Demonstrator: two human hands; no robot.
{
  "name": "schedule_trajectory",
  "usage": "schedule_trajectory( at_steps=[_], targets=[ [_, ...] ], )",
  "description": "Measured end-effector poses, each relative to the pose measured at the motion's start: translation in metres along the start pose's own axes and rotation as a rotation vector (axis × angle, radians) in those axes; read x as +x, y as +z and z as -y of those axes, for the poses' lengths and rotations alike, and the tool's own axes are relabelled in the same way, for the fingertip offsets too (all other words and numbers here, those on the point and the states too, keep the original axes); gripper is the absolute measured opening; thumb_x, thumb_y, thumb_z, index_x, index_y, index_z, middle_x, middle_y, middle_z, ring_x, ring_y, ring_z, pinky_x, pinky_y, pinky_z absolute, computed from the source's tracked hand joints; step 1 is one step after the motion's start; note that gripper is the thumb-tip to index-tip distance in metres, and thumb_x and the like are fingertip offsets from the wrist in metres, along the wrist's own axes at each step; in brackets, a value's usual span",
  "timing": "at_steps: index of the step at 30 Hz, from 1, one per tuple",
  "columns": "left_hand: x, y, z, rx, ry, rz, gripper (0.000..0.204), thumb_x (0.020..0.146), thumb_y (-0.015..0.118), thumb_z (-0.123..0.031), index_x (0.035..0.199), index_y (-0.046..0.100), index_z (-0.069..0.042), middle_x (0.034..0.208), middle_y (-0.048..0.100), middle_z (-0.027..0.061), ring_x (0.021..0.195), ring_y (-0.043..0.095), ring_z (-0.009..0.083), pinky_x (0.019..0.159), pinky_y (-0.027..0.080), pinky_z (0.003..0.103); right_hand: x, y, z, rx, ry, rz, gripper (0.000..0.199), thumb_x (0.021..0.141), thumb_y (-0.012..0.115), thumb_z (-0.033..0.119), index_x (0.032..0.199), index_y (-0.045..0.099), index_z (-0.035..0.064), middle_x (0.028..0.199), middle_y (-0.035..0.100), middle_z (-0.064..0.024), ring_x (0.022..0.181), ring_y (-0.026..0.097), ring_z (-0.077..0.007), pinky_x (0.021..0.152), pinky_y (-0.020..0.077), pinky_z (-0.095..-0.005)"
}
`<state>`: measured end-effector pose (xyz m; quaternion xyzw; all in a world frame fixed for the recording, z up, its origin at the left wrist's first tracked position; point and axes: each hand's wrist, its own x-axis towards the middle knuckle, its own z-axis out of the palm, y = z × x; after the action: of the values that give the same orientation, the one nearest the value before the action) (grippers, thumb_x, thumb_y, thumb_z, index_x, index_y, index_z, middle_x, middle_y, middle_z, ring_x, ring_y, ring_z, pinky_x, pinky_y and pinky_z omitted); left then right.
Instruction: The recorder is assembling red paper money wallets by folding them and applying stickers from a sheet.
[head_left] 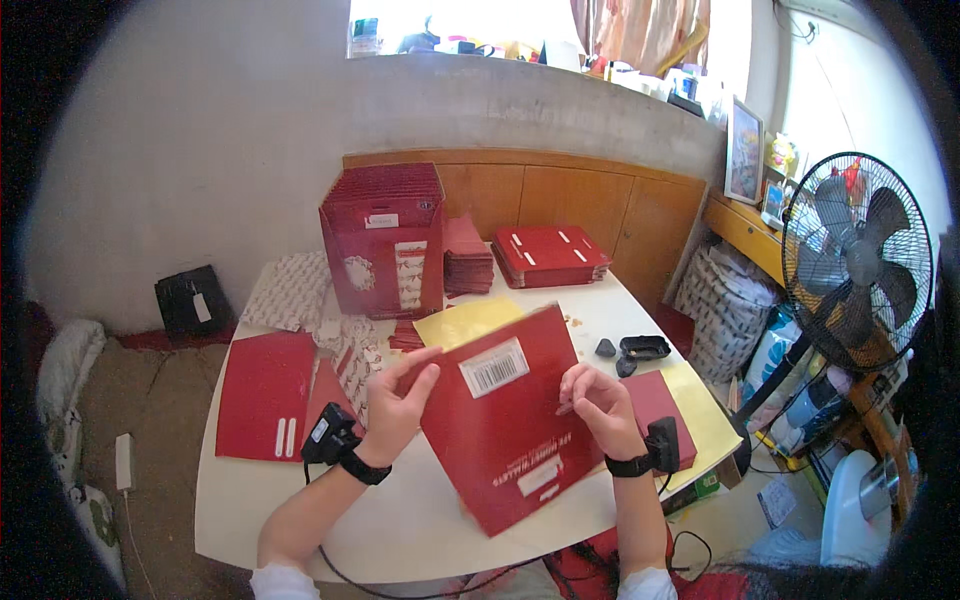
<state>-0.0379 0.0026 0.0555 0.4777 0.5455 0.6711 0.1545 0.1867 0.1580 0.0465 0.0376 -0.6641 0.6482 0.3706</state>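
A flat red cardboard folder [525,425] with a white barcode sticker is tilted above the table in front of me, its white lettering upside down. My left hand [402,392] pinches its upper left corner between thumb and fingers. Over its right side, my right hand [598,402] has curled fingers with the tips together; whatever they hold is too small to make out. A yellow sheet [470,320] lies just behind the folder. Left of my left hand rests another red folder [262,395] with two white strips. Beside my right hand is a smaller red piece [658,405].
At the back of the white table [350,545] stand a tall red box [380,260] of upright folders and a red stack [552,255]. Patterned wrapping [288,292] lies left, black objects [642,347] right. A standing fan [860,262] is beyond the right edge.
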Motion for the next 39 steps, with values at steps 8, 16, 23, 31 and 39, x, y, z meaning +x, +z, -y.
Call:
schedule_trajectory(
  at_steps=[8,16,23,31,39],
  targets=[
    [-0.012,-0.009,-0.024,0.308,0.559,-0.378,0.026,0.082,0.066,0.003,0.108,0.068,0.002,0.1,0.068,0.0126,0.089,0.064,0.0211,0.085,0.046,0.034,-0.003,0.006,0.003,-0.025,-0.066,0.042,0.02,0.087,0.065,0.019,0.078,0.051,0.0081,0.101,0.053,-0.0094,0.098,0.05,-0.0198,0.093,0.0391,-0.0366],
    [-0.019,0.01,-0.007,0.643,1.035,-0.01,0.035,0.068,0.073,0.0,0.102,0.071,-0.007,0.101,0.07,0.0049,0.074,0.062,0.0132,0.081,0.043,0.034,-0.006,0.005,-0.013,0.13,-0.056,0.102,0.02,0.083,0.072,0.017,0.08,0.055,0.0075,0.119,0.055,-0.0125,0.119,0.049,-0.0248,0.1,0.0382,-0.0399],
    [-0.024,0.017,-0.016,0.798,1.067,0.084,0.039,0.068,0.07,-0.004,0.107,0.068,-0.005,0.103,0.067,0.0089,0.068,0.058,0.0134,0.076,0.044,0.031,-0.006,0.011,-0.015,0.098,-0.041,0.102,0.016,0.085,0.07,0.013,0.085,0.055,0.0087,0.121,0.051,-0.0102,0.115,0.049,-0.0217,0.099,0.0384,-0.0381],
    [-0.024,0.019,-0.031,0.968,1.118,0.051,0.034,0.071,0.069,-0.009,0.105,0.065,-0.007,0.099,0.066,0.0072,0.073,0.058,0.0147,0.075,0.045,0.031,-0.009,0.012,-0.017,0.083,-0.044,0.09,0.012,0.087,0.066,0.005,0.089,0.055,0.0079,0.115,0.053,-0.0058,0.105,0.051,-0.0113,0.087,0.0402,-0.0238],
    [-0.022,0.015,-0.029,1.023,1.184,0.101,0.024,0.076,0.069,-0.009,0.098,0.061,-0.006,0.097,0.065,0.0098,0.074,0.061,0.0166,0.067,0.047,0.03,-0.008,0.014,-0.019,0.07,-0.007,0.127,0.012,0.089,0.065,0.008,0.091,0.053,0.0076,0.112,0.053,-0.0054,0.105,0.048,-0.0108,0.089,0.038,-0.0248]
  ],
)
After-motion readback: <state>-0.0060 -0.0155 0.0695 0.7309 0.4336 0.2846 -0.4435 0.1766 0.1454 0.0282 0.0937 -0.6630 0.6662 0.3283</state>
